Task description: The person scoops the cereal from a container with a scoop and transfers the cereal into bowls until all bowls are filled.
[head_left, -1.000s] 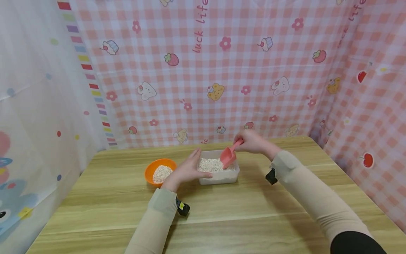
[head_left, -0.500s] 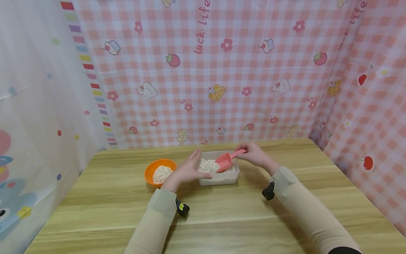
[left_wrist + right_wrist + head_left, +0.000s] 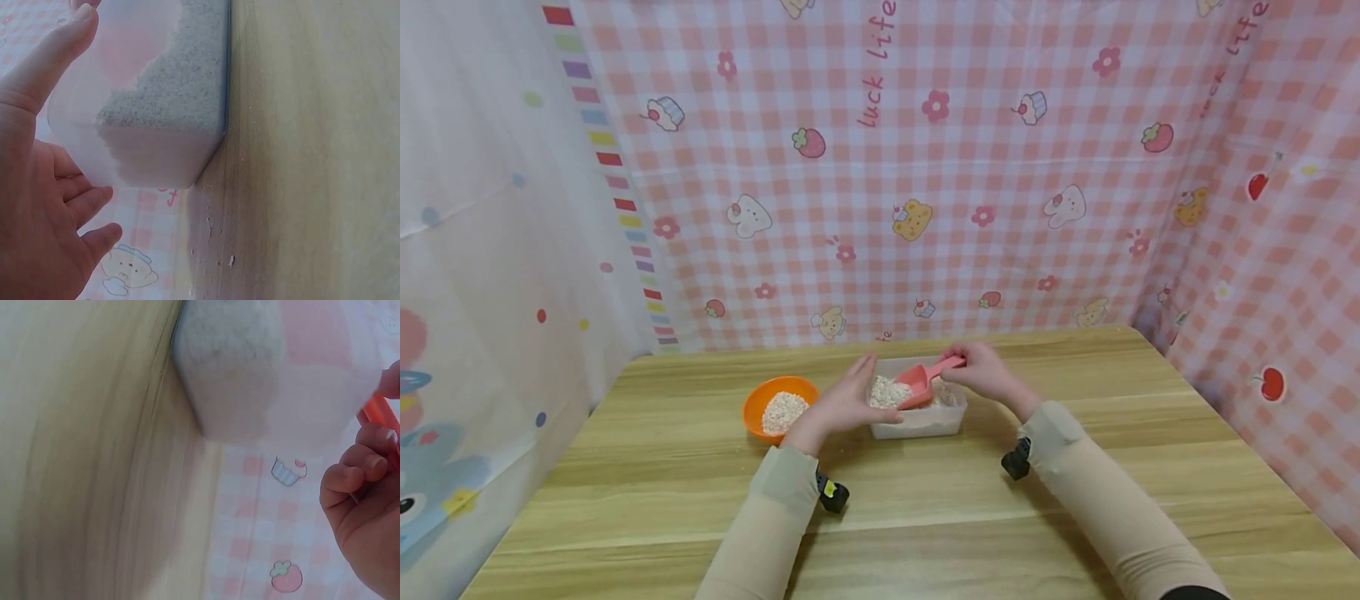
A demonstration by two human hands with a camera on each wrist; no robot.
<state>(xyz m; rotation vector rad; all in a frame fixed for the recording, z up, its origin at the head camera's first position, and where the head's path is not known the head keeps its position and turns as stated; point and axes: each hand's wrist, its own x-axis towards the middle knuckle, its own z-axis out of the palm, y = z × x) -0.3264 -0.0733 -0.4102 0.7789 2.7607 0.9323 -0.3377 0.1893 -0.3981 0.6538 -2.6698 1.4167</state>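
A translucent white plastic container point(image 3: 925, 425) holds pale flakes that look like oats point(image 3: 886, 392). My left hand point(image 3: 837, 406) holds its left end, the thumb along the near rim and the fingers at the end wall, as the left wrist view shows. My right hand point(image 3: 988, 372) pinches the handle of a pink scoop point(image 3: 916, 383) over the container's right end. The scoop's bowl lies tilted down into the oats, its front edge pointing left. Through the container wall, the scoop shows as a pink patch in both wrist views.
To the left of the container stands an orange bowl point(image 3: 756, 402) with a heap of the same flakes. Both rest on a wooden table point(image 3: 925, 517). A pink checked curtain point(image 3: 880, 250) hangs behind it. Small crumbs point(image 3: 231, 259) lie on the tabletop.
My right hand has lowered and moved left, bringing the scoop from steeply upright to flatter and further left through the oats. My left hand has stayed on the container.
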